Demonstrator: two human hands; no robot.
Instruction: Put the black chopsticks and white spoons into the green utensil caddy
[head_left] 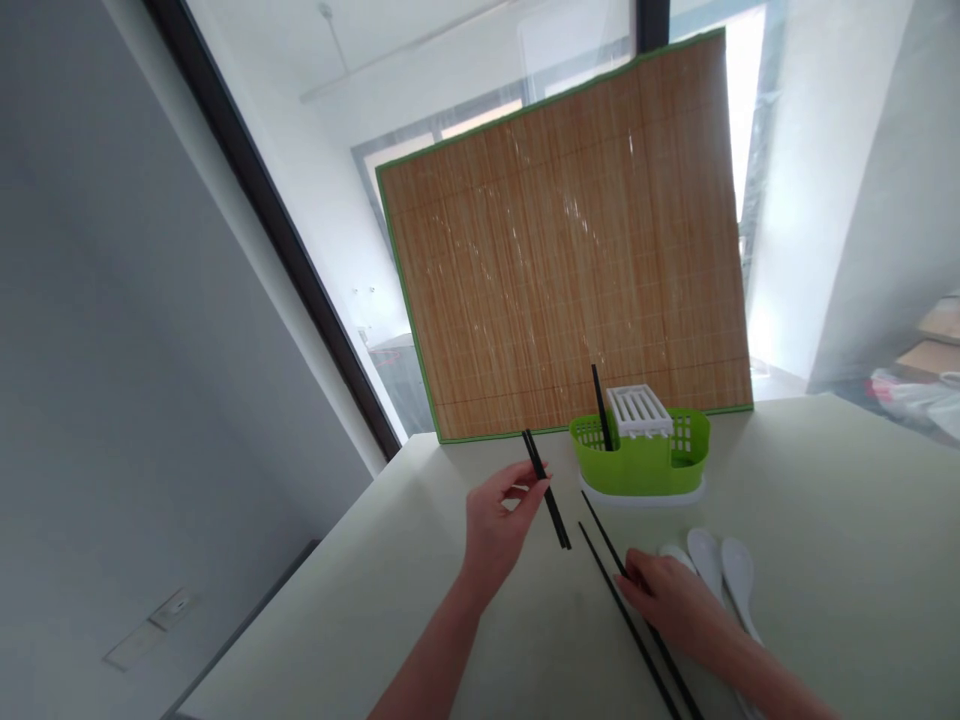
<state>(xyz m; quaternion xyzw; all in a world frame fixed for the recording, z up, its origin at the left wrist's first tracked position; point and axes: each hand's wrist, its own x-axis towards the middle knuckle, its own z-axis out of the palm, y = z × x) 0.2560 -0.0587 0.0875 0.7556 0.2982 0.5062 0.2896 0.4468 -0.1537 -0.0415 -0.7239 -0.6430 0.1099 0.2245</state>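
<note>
In the head view, a lime-green plastic basket with pierced walls (630,472) stands on the white table (360,620), with a white slatted rack (639,408) at its middle and one upright black chopstick (599,400) leaning in its left compartment. Near it, the left hand (499,515) holds two thin black chopsticks (553,510) between thumb and fingers. The right hand (667,595) pinches narrowly another long black chopstick (604,533), between a similar chopstick lying beside (625,610) and smooth white spoons (738,572).
</note>
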